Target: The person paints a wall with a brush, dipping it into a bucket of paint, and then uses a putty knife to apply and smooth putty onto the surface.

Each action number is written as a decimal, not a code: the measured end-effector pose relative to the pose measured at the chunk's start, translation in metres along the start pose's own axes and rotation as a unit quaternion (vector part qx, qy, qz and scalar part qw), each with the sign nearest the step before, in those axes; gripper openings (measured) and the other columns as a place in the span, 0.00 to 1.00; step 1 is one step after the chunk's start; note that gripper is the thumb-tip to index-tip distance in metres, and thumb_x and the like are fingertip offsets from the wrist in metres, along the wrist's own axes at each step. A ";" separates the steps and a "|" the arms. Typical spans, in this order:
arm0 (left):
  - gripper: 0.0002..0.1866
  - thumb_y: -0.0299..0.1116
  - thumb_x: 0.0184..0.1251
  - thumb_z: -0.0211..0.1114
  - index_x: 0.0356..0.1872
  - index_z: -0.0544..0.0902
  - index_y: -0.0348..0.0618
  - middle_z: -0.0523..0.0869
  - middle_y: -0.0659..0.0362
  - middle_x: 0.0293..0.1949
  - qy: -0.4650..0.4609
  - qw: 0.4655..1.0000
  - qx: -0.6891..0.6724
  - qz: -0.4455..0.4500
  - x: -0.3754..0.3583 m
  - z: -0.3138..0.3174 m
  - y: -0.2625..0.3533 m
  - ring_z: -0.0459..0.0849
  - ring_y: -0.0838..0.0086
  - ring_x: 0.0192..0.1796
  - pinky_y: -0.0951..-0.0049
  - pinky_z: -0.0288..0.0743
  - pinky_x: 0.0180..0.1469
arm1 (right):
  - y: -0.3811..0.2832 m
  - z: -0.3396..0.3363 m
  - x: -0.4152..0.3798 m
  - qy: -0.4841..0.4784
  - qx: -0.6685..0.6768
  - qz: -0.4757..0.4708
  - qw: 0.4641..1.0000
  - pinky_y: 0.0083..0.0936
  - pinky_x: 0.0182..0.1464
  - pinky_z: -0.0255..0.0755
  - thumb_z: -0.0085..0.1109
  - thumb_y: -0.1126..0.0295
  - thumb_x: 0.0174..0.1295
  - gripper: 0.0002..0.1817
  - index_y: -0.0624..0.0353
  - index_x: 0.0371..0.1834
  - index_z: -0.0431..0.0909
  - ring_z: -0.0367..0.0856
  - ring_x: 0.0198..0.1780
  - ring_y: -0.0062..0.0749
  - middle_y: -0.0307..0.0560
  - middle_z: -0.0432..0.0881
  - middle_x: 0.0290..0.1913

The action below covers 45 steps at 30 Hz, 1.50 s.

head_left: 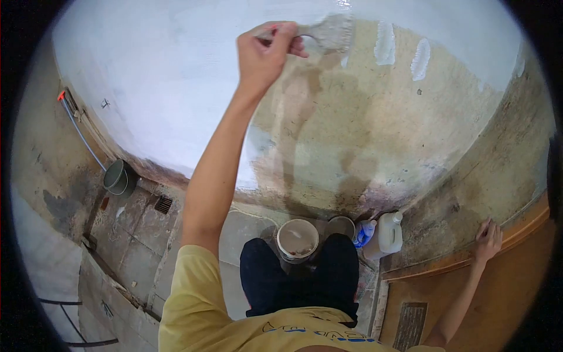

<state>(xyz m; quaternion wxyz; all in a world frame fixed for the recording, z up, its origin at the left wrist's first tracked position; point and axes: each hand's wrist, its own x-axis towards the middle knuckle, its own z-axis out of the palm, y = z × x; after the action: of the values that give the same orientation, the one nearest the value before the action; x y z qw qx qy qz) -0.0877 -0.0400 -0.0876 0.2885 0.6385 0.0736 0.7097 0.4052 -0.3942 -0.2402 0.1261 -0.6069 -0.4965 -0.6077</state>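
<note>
My left hand point(270, 50) is raised at the wall, closed around the handle of a wide paint brush point(333, 34). The bristles, coated with white paint, touch the wall near the edge between the white coat point(152, 76) and the bare, stained plaster point(399, 111). Out to the right, my right hand point(488, 239) rests on the wall just above the wooden door frame, its fingers slightly bent and nothing seen in it. A white bucket point(297, 237) stands on the floor before my knees.
Beside the bucket are a darker container point(340, 226), a blue bottle point(365, 233) and a whitish jug point(389, 233). A dark bucket point(120, 178) and an orange-tipped pole point(85, 138) are at the left wall, near a floor drain point(163, 204). A wooden door point(469, 299) is lower right.
</note>
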 end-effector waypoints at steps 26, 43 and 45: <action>0.15 0.32 0.69 0.62 0.41 0.82 0.24 0.85 0.49 0.30 0.141 0.971 0.191 0.012 -0.045 -0.174 0.025 0.85 0.69 0.30 0.65 0.86 0.33 | -0.003 0.000 -0.001 0.004 0.012 0.017 1.000 0.30 0.27 0.69 0.60 0.76 0.64 0.06 0.66 0.30 0.79 0.77 0.25 0.36 0.48 0.80 0.26; 0.13 0.31 0.69 0.61 0.35 0.82 0.26 0.83 0.54 0.25 -0.002 0.998 -0.060 0.010 -0.020 0.118 -0.021 0.83 0.74 0.25 0.73 0.83 0.30 | -0.007 -0.008 0.004 0.036 0.036 0.051 0.997 0.29 0.24 0.63 0.60 0.78 0.61 0.03 0.64 0.30 0.79 0.70 0.21 0.35 0.45 0.74 0.21; 0.13 0.30 0.69 0.61 0.35 0.82 0.26 0.83 0.54 0.25 -0.006 0.999 -0.046 0.009 -0.018 0.115 -0.019 0.83 0.74 0.25 0.73 0.84 0.30 | -0.002 -0.005 -0.002 0.030 0.042 0.054 0.997 0.29 0.24 0.63 0.60 0.78 0.61 0.03 0.64 0.30 0.79 0.70 0.21 0.35 0.46 0.74 0.21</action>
<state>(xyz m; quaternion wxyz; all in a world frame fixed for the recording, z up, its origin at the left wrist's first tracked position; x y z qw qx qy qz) 0.0282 -0.0637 -0.0917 0.3116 0.6294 0.0331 0.7111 0.4016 -0.3977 -0.2415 0.1988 -0.6086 -0.4836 -0.5968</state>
